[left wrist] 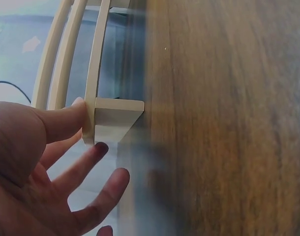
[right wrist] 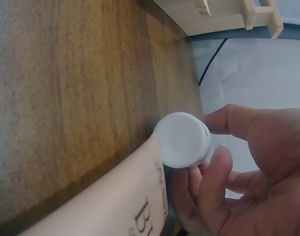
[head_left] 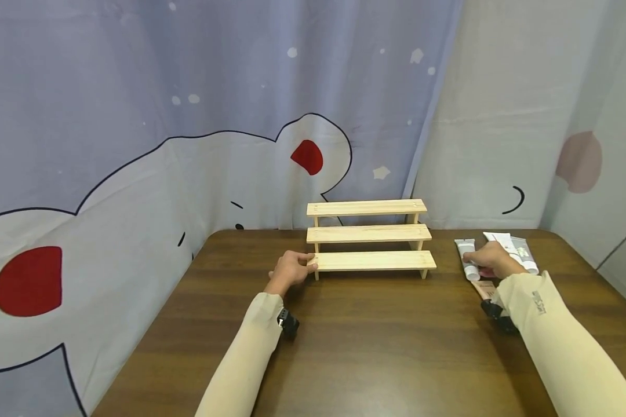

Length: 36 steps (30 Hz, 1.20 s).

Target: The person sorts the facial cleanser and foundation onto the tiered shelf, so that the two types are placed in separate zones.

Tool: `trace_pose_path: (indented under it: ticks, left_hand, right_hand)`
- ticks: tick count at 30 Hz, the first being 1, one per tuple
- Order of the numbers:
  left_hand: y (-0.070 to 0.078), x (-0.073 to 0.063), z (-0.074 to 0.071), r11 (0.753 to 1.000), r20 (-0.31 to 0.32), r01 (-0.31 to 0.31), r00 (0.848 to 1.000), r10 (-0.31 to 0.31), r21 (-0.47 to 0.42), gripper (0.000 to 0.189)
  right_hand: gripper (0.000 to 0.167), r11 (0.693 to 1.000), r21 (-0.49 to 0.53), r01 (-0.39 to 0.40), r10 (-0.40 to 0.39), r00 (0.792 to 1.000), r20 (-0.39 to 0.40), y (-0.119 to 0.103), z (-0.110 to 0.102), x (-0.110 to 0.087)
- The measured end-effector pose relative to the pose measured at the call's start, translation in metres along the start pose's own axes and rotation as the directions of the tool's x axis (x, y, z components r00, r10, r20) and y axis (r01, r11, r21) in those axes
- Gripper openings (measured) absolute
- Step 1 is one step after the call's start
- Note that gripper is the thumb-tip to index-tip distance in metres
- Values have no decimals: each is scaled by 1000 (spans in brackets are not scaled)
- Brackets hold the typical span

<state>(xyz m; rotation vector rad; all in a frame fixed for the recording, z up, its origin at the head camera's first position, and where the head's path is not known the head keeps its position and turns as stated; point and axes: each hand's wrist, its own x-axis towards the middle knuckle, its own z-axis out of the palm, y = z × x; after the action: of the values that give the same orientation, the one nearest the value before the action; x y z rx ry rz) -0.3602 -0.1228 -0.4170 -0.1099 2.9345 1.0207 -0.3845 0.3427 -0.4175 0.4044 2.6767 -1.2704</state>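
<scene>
A three-tier wooden display shelf (head_left: pixel 367 233) stands on the table. My left hand (head_left: pixel 288 269) pinches the left end of its lowest board, thumb on top and a finger beneath, as the left wrist view shows; the other fingers spread away. At the right, my right hand (head_left: pixel 492 259) holds a small whitish squeeze tube (head_left: pixel 467 255) lying on the table, fingers and thumb on either side. Its round white cap (right wrist: pixel 182 140) faces the right wrist camera. A pinkish-beige tube (right wrist: pixel 115 196) with dark lettering lies close by, partly under the right wrist in the head view.
Two more tubes, a white tube (head_left: pixel 502 242) and a greyish tube (head_left: pixel 524 255), lie just beyond my right hand. The brown wooden table (head_left: pixel 375 347) ends at a patterned curtain (head_left: pixel 229 174) at the back and left.
</scene>
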Motion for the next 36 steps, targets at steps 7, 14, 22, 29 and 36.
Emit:
trace_pose_path:
  ticks: [7,14,22,29,36]
  left_hand:
    - [0,-1,2,1000,-20,0,1000,0,27,35]
    - [3,-3,5,998,-64,-37,997,40,43,33]
    - [5,-3,5,999,-67,-43,997,45,30,33]
    - [6,-2,4,999,-58,-26,998,27,28,34]
    - [6,-5,3,999,-57,-21,998,23,41,34]
  right_hand:
    - [53,998,1,64,-64,997,32,-1,2,-6]
    - [79,992,33,123,-122,992,-6,-7,0,-10]
    - [79,982,53,183,-180,982,-62,-16,-4,-15]
    - [79,956,34,291,-289,956,-54,-29,-7,-25]
    - [79,950,48,308,-308,951,-25,-37,-4,-32]
